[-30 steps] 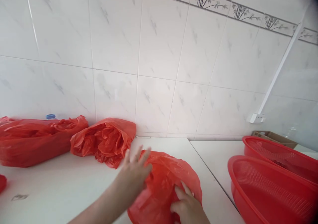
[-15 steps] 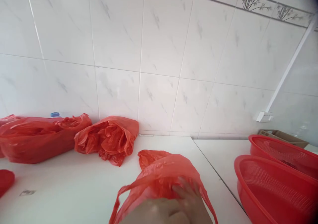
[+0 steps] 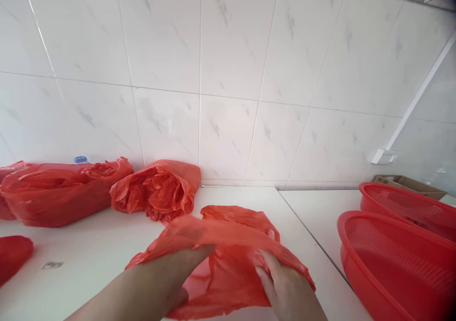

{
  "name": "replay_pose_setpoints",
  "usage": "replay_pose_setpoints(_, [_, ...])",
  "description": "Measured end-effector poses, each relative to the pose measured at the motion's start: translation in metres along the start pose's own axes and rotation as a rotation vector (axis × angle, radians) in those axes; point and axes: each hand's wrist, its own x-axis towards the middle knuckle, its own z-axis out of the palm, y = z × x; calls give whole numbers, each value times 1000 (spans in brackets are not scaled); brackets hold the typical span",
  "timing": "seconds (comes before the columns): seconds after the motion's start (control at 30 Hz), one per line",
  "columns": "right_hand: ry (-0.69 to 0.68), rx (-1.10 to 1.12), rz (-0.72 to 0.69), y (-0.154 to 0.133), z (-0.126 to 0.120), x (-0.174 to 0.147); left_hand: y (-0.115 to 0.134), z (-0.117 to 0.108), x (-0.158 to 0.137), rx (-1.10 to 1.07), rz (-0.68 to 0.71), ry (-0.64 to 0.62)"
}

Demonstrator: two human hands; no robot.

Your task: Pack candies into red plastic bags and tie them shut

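Note:
A thin red plastic bag point(image 3: 231, 278) lies at the front of the white table, its mouth spread wide toward me. My left hand point(image 3: 185, 269) reaches into the mouth from the left, under the upper layer of film. Its thumb stands apart from the stretched fingers, whose tips are partly covered. On the right side, my right hand point(image 3: 281, 278) is also inside the mouth, thumb and fingers apart against the film. The bag's upper edge drapes over both hands. A handle loop shows at the bag's far right.
A crumpled red bag point(image 3: 156, 188) and a long, filled red bag point(image 3: 64, 195) rest along the tiled wall point(image 3: 231, 50). A blue bottle cap point(image 3: 80, 159) shows behind them. Two red perforated baskets point(image 3: 351, 250) stand at right, near a cardboard box point(image 3: 409, 184).
My hands have moved apart inside the bag, spreading its mouth wider; before, they were close together in front of it. The view has tilted slightly down.

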Motion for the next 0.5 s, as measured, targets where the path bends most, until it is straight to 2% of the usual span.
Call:
replay_pose_setpoints(0.1, [-117,73,47,-2,-7,-1,3,-9,-2,-45,-67,-214])
replay_pose_setpoints(0.2, [-272,160,111,0,-14,2,0,-4,8,-63,-217,-404])
replay_pose_setpoints(0.27, [-362,255,149,5,-14,5,-3,6,14,-76,-282,-427])
replay_pose_setpoints(0.37, [-435,454,156,15,-9,7,-6,19,19,-137,-293,-413])
replay_pose_setpoints(0.47, [-434,584,180,19,-6,8,-9,28,19,-164,-271,-404])
replay_pose_setpoints(0.5, [-413,588,183,19,-6,8,-10,30,18,-141,-232,-364])
